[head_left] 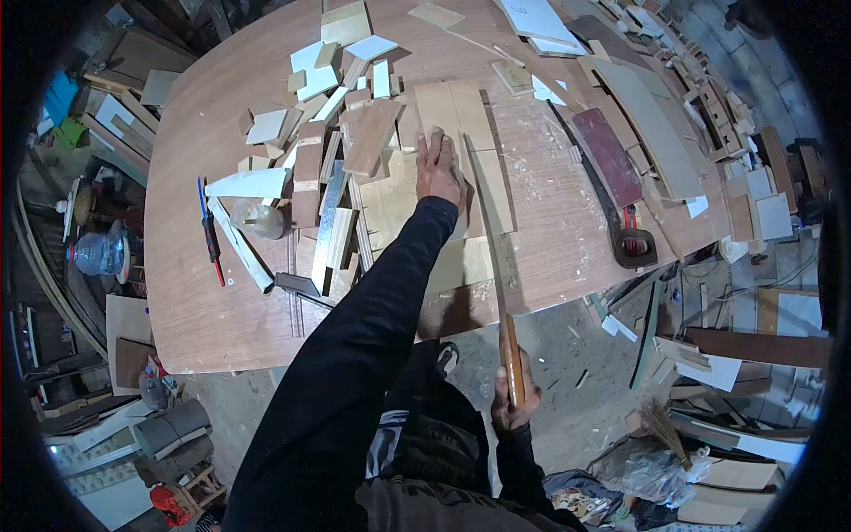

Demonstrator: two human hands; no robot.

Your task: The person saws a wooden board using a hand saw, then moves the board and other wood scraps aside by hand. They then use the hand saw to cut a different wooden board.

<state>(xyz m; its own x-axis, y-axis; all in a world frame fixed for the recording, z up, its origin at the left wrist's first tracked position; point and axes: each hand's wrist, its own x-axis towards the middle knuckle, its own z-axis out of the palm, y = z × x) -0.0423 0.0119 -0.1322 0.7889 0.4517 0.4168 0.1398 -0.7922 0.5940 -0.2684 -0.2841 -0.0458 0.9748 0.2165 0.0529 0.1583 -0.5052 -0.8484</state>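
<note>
My right hand [515, 390] is wrapped round the wooden handle of a handsaw [493, 217], below the front edge of the table. Its long thin blade runs up and away across pale wooden boards [488, 177], lying along a line in them. My left hand [441, 168] rests flat on these boards, just left of the blade, with its fingers stretched forward. Another pale board [390, 213] lies left of my left wrist, partly hidden by the dark sleeve. A brown wood block [371, 136] sits close to the left of my left hand.
Wood offcuts [312, 75] and strips are heaped on the table [213, 310] to the left. There too lie a glue-smeared container [257, 218] and a red-and-black tool [212, 239]. A black clamp [631, 251] and a maroon board [608, 157] lie right. Scraps [709, 363] litter the floor.
</note>
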